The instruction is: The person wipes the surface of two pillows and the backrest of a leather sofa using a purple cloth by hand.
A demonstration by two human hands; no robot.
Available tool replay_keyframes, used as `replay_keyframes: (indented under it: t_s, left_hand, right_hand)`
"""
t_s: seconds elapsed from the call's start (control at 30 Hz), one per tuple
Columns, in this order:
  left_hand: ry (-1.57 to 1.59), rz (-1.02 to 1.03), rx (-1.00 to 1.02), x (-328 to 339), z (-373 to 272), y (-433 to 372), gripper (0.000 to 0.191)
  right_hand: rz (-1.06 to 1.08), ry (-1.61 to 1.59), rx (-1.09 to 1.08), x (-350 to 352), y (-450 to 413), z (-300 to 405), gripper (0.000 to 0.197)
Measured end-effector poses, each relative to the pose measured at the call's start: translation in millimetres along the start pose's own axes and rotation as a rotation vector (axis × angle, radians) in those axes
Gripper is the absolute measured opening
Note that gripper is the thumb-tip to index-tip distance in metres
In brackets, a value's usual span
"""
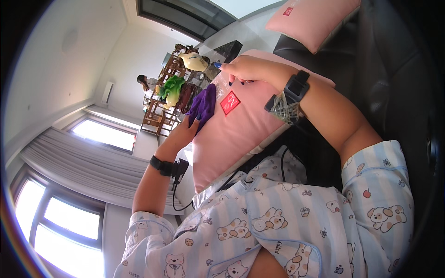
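My left hand (179,135) grips a bunched purple cloth (204,106) at the left edge of a pink cushion (236,135). The cushion lies before me across my lap, and its face bears a red diamond patch (230,103) with a white emblem. Beside the patch is pale, shiny line stitching or print. My right hand (248,67) is over the cushion's upper part, with bent fingers apart and nothing visible between them. Dark blue polish shows on its nails. Whether its fingertips press on the fabric is hard to tell.
A second pink cushion (313,21) rests on the black leather sofa (375,69). Beyond my hands, a dark stone table (222,54) bears a cream vase (194,62) and a green cabbage ornament (172,90). A person (148,83) is near wooden chairs (154,118). A cable (175,199) hangs from my left wrist device.
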State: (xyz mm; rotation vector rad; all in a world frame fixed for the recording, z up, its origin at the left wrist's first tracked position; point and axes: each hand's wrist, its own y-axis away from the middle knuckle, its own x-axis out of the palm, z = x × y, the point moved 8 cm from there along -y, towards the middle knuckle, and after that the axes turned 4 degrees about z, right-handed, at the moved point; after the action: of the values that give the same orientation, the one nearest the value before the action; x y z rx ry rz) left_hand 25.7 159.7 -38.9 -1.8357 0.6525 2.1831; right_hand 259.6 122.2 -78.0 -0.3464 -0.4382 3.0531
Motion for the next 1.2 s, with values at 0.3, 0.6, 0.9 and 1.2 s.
replay_keyframes:
  t_s: [0.3,0.6,0.9,1.2]
  left_hand:
    - [-0.179,-0.198,0.024,-7,-24,22,0.054]
    - [-0.153,-0.325,0.264,-20,-53,51,0.047]
    - [-0.034,-0.192,0.840,-27,-132,91,0.048]
    - [0.099,-0.192,0.497,-36,-99,39,0.065]
  right_hand:
    - [0.023,0.207,-0.130,8,-4,4,0.058]
    - [0.007,0.308,-0.191,9,-1,8,0.058]
    - [0.055,0.282,-0.057,10,-4,-3,0.063]
    - [-0.029,0.168,-0.100,4,-3,-1,0.069]
